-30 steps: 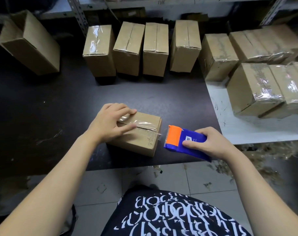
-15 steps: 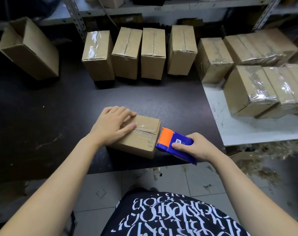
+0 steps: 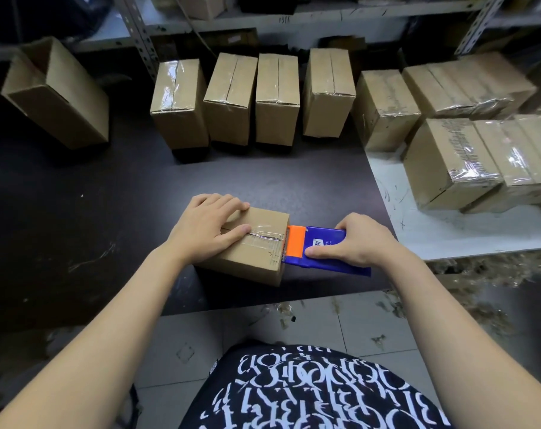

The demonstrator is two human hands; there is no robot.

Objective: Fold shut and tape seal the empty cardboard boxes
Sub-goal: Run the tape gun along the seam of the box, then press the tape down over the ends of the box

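Tape dispenser [image 3: 313,243] against box [image 3: 263,221] edge

A dark desk [image 3: 77,227] abuts a white table [image 3: 448,239] at its right edge; metal shelving [image 3: 340,21] stands behind; scraps [image 3: 495,270] litter the tiled floor [image 3: 263,332].

Nothing can be read with certainty. A small white label [image 3: 317,243] is carried on the blue tape dispenser [image 3: 325,233], but its print is too small to be made out. White letter-like shapes are printed across the near black shirt [image 3: 309,394]; no word is formed. Dark handwritten marks [image 3: 283,18] on the far shelf [image 3: 340,21] are blurred.
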